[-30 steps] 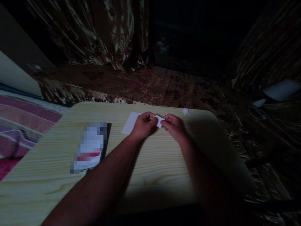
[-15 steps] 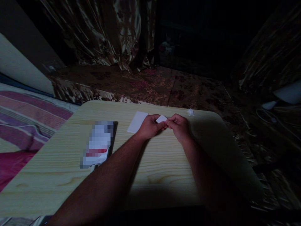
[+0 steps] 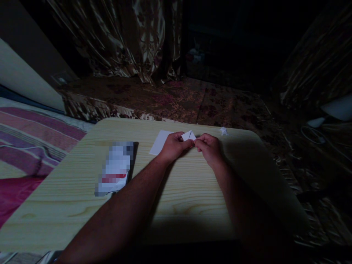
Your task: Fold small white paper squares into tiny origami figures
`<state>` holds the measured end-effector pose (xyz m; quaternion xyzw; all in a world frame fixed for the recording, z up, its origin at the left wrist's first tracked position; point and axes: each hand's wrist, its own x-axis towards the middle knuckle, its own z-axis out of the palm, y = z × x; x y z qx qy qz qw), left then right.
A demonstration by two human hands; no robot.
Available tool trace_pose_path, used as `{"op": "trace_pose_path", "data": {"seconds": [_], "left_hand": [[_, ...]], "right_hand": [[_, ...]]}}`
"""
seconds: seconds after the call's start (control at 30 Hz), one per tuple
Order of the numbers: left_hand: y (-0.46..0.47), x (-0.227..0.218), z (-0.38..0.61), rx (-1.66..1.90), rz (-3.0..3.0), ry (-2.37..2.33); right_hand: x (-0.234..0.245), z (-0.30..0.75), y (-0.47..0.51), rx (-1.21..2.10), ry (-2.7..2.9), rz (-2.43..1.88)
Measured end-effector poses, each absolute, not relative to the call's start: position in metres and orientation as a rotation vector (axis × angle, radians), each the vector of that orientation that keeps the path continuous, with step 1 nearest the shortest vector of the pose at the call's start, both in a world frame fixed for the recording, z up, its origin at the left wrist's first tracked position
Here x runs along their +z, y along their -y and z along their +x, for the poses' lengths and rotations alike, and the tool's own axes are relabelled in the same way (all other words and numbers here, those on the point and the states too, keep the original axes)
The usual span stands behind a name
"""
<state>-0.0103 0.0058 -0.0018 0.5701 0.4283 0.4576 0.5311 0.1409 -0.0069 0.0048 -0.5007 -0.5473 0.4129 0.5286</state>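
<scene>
Between my hands is a small folded piece of white paper (image 3: 188, 135), its corner pointing away from me and a dark crease line across it. My left hand (image 3: 176, 145) is closed on its left side, the thumb lying along the near edge. At the right corner, the fingers of my right hand (image 3: 206, 145) pinch the paper. Just left of my left hand lies a flat white sheet (image 3: 160, 142), partly covered by that hand. A small white folded paper star (image 3: 224, 131) rests beyond my right hand, near the table's far edge.
The pale wooden table (image 3: 189, 198) has rounded far corners. A blurred-out white and red item (image 3: 115, 168) lies left of my left forearm. A striped bed cover (image 3: 33, 135) borders the table on the left. Patterned curtains (image 3: 148, 40) hang behind, and a white lamp (image 3: 337, 108) stands at right.
The folded paper has turned slightly in my fingers, and its crease line now slants and looks darker. Both hands keep their hold in nearly the same place.
</scene>
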Motion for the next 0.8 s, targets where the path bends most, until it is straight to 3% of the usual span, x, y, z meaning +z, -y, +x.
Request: {"op": "trace_pose_path", "data": {"seconds": [0.8], "left_hand": [[-0.0023, 0.0054, -0.0132, 0.927, 1.459, -0.818]], "right_hand": [[0.0006, 0.1388, 0.007, 1.158, 1.232, -1.077]]}}
